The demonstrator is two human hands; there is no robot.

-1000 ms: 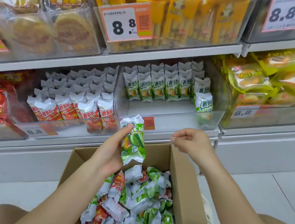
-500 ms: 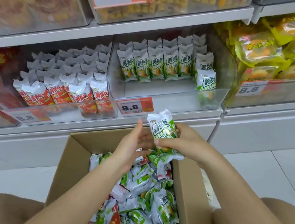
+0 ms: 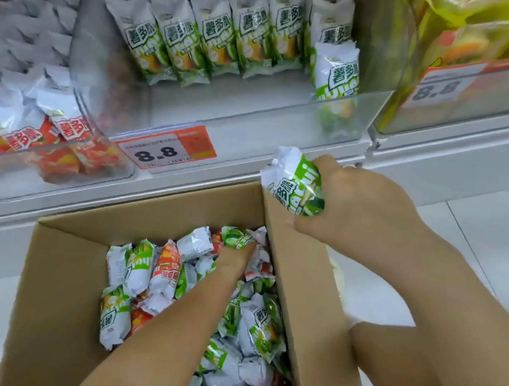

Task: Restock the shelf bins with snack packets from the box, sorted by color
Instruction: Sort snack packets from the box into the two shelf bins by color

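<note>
- The right hand clutches a green snack packet above the cardboard box rim, seemingly staged for shelving.
- The packet sticks out left of the palm, just below the green-packet bin, its likely destination.
- The left hand digs among mixed packets in the box; whether it grips one, I cannot tell.
- The red-packet bin sits left.

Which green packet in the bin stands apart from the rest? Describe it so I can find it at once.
Find the clear bin above the orange 8.8 price tag. A row of green packets lines its back. The lone green packet stands upright at the bin's right front corner, forward of that row, with nothing beside it.
</note>
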